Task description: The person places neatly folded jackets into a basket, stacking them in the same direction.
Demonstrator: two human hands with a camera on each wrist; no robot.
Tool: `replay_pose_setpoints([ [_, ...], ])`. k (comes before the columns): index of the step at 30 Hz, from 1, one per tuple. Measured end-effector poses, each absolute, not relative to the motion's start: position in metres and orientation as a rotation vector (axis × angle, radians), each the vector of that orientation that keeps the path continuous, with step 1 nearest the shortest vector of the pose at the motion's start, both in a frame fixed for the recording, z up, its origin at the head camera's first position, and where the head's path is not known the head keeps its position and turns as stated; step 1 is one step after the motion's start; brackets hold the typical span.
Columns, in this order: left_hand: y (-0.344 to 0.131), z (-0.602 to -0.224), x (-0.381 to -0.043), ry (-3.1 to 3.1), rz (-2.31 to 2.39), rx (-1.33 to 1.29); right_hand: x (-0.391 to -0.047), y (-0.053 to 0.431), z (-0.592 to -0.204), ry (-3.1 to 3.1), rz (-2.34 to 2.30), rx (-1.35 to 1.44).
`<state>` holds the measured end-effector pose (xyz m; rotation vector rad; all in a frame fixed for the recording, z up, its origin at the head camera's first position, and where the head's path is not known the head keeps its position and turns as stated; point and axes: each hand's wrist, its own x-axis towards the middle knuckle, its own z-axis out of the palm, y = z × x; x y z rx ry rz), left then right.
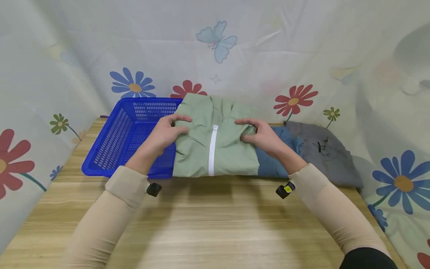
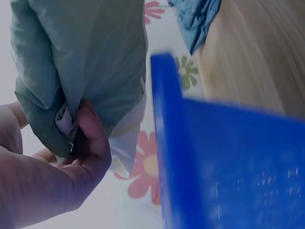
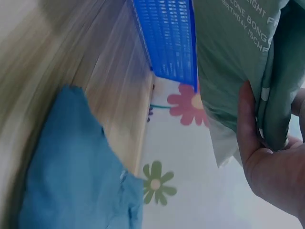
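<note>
A folded light green jacket (image 1: 196,153) with a white zipper (image 1: 212,151) down its middle is held up over the table. My left hand (image 1: 167,131) grips its left edge, fingers on one side and thumb on the other. On the opposite edge, my right hand (image 1: 261,135) pinches the fabric in the same way. In the left wrist view the folded layers bunch between thumb and fingers. Small white lettering shows on the jacket's underside (image 3: 238,43) in the right wrist view. The blue basket (image 1: 100,147) stands beside my left hand, partly covered by the jacket in the head view.
Behind my right hand lies a blue garment (image 1: 273,164), partly hidden by the jacket. A dark grey garment (image 1: 330,160) lies to its right, near the table's right edge. The wooden table (image 1: 215,224) meets a flower-printed cloth backdrop (image 1: 252,74) at the back and sides.
</note>
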<state>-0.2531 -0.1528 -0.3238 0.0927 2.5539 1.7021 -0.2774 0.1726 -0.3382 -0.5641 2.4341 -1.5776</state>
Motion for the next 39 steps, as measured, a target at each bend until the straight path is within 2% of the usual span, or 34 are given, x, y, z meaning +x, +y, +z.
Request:
replay_pose_setpoints([
  [19,-0.243,-0.294,-0.270,2.568,1.571,0.086,-0.300,0.086,-0.312,2.404,-1.627,-0.558],
  [29,-0.290,-0.307,-0.282,2.345,1.733,0.058,-0.309,0.045,-0.320,2.411,-1.628,-0.615],
  [39,-0.332,-0.324,-0.290,2.395,1.510,0.083,-0.314,0.014,-0.332,2.422,-1.560,-0.619],
])
